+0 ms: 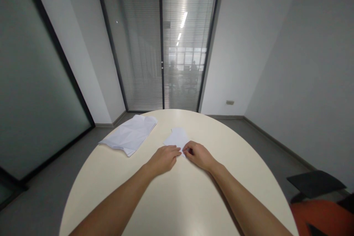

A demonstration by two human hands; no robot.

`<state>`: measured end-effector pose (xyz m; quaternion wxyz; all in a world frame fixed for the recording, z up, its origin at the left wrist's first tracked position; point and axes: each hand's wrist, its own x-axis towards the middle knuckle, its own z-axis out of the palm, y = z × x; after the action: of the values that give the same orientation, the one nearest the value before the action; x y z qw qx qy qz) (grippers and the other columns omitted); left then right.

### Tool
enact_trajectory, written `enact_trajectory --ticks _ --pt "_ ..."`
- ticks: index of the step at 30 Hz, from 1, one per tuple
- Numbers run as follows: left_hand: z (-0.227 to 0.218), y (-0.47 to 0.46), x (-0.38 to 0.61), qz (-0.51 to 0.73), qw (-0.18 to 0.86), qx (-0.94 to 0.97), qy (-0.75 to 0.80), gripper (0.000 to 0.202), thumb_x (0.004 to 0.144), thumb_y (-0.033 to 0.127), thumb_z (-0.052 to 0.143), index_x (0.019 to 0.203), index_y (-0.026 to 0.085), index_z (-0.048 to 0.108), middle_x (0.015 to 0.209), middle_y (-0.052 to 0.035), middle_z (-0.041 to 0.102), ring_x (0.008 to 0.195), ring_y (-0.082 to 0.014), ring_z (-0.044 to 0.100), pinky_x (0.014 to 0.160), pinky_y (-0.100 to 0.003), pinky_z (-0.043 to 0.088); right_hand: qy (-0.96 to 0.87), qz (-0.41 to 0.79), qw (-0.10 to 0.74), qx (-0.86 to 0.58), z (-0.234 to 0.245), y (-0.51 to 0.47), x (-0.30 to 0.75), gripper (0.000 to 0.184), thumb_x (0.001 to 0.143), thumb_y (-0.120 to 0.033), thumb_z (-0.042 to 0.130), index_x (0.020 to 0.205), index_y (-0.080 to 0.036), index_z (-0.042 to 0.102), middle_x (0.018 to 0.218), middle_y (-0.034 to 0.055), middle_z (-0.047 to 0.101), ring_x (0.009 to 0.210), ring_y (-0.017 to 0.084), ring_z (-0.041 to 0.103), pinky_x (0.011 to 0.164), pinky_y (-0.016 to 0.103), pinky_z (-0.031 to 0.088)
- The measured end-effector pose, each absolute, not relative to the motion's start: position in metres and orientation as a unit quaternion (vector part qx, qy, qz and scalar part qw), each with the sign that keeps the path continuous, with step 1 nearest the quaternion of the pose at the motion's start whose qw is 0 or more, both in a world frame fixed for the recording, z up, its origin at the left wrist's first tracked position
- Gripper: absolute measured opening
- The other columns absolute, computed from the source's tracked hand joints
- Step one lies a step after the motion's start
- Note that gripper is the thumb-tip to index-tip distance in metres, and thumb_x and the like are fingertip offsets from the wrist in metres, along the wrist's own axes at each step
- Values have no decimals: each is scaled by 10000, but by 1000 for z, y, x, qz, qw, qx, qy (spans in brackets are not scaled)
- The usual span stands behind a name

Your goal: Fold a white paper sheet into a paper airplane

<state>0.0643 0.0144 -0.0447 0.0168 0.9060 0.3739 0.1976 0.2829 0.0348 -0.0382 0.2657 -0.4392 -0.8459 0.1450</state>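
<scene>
A small folded piece of white paper [178, 136] lies on the table in front of me, its lower end partly hidden by my fingers. My left hand [166, 158] grips that lower end from the left, fingers together on top and the thumb lower down. From the right, my right hand [199, 155] pinches the same end between thumb and bent forefinger. The fingertips of both hands nearly meet there.
A stack of creased white sheets [132, 132] lies at the table's left edge. The round cream table [177, 199] fills the foreground. An orange chair with a black armrest [318, 184] stands at the right. Beyond are glass doors with blinds [138, 51].
</scene>
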Motion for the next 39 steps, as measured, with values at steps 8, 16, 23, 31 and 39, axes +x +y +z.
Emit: enact_trajectory --ticks 8,16,23,31,39 --pt "-42 9 69 220 -16 893 392 300 899 177 516 1116 215 718 1247 -39 689 1165 -210 610 1060 -380 456 -857 158 263 -413 -32 35 288 208 822 -174 598 971 -218 737 939 42 726 905 201 643 845 307 472" --pt "-47 14 68 220 3 867 447 266 951 247 527 1144 232 710 1256 -27 679 1185 -205 574 1047 -358 452 -859 238 259 -372 -27 26 287 218 830 -180 574 921 -221 767 947 26 760 850 179 688 789 273 502" --pt "-41 18 65 192 -28 854 483 229 966 219 509 1004 220 736 1022 -47 668 1002 -200 574 889 -323 484 -879 190 254 -356 -33 27 287 286 839 -192 584 1077 -231 737 1156 48 722 1052 206 656 958 333 493" --pt "-31 12 69 109 -61 850 512 265 949 99 462 1002 188 706 1040 -85 673 1013 -227 590 870 -346 467 -892 105 184 -398 -44 29 284 548 890 -356 570 1404 -165 554 1511 160 442 1417 317 381 1177 487 289" --pt "-22 -6 88 77 -49 844 529 290 959 102 377 1061 149 645 985 -96 715 907 -223 682 795 -332 518 -884 87 163 -430 -41 29 285 611 860 -440 601 1415 -193 545 1522 143 427 1428 310 366 1180 468 280"
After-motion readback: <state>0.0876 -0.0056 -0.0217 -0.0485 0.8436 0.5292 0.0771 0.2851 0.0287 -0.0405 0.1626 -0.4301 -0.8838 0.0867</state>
